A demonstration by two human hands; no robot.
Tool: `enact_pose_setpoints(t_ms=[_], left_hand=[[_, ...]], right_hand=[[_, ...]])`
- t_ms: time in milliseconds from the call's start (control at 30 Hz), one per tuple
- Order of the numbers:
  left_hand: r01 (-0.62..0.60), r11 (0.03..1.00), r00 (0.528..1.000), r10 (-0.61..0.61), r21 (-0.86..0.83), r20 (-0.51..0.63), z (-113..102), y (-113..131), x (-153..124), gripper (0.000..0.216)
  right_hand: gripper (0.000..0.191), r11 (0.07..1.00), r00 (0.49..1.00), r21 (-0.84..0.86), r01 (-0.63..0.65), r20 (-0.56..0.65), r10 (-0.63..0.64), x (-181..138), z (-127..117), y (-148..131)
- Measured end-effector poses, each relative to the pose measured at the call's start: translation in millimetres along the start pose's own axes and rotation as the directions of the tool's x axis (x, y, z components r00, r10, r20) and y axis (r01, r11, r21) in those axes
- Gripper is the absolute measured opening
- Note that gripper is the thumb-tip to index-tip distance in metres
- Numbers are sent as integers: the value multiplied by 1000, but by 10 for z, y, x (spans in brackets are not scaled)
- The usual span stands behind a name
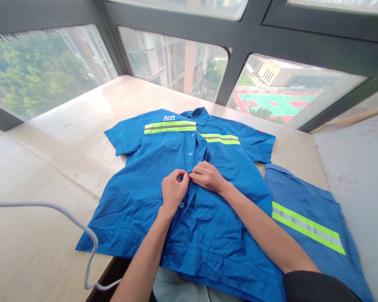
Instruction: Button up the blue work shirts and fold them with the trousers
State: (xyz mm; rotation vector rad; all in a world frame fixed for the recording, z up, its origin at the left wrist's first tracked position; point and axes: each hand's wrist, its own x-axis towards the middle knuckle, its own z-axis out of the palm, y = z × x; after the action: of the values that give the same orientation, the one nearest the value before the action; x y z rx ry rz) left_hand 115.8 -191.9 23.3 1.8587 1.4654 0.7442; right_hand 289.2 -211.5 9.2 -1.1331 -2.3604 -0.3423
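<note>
A blue short-sleeved work shirt [129,209] with yellow-green reflective stripes lies spread out, collar away from me. Its front placket runs down the middle, with light buttons such as one button [190,154] above my hands and another button [182,204] below them. My left hand [175,188] pinches the placket edge between thumb and forefinger. Close against it, my right hand [208,176] grips the shirt's other front edge with bent fingers. The fingertips almost meet, and whatever small part lies between them is hidden.
Beneath the shirt is a pale stone-like ledge [44,167]. A second blue garment [302,201] with reflective stripes lies at the right, partly beside the shirt. A white cable [72,216] loops across the left front. Grey-framed windows [176,58] rise behind the ledge.
</note>
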Motion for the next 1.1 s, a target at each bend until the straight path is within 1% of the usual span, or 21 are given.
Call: enact_pose_setpoints(t_ms=[67, 167, 233, 300, 467, 633, 800, 933, 1100], left_hand=[[-5, 998, 999, 2, 65, 40, -36, 20, 76, 19], [-50, 988, 983, 23, 143, 183, -91, 28, 212, 19], [-74, 984, 963, 29, 161, 267, -116, 22, 291, 20], [-78, 983, 953, 25, 166, 302, -128, 15, 347, 21], [-61, 988, 952, 15, 144, 304, -135, 9, 395, 24], [-1, 990, 961, -39, 142, 274, -153, 19, 370, 25], [-36, 985, 971, -4, 167, 237, -150, 12, 347, 22], [-65, 974, 972, 13, 218, 233, -151, -6, 342, 21], [-96, 973, 962, 37, 211, 269, -176, -23, 325, 20]], right_hand=[[28, 1000, 1000, -19, 10, -2, -10, -1, 4, -9], [30, 999, 1000, -33, 15, -8, -15, -6, 6, -17], [29, 998, 999, -52, 28, -15, -28, -9, 5, -23], [29, 996, 999, -82, 40, -25, -42, -8, 5, -30], [29, 990, 997, -131, 54, -49, -61, 5, 2, -53], [25, 987, 995, -144, 67, -66, -77, 12, -19, -74], [26, 988, 996, -140, 68, -46, -75, 1, -18, -77], [25, 998, 999, -44, 42, -15, -43, -1, 2, -52], [18, 982, 1000, 185, -29, -5, 31, -11, 23, -7]])
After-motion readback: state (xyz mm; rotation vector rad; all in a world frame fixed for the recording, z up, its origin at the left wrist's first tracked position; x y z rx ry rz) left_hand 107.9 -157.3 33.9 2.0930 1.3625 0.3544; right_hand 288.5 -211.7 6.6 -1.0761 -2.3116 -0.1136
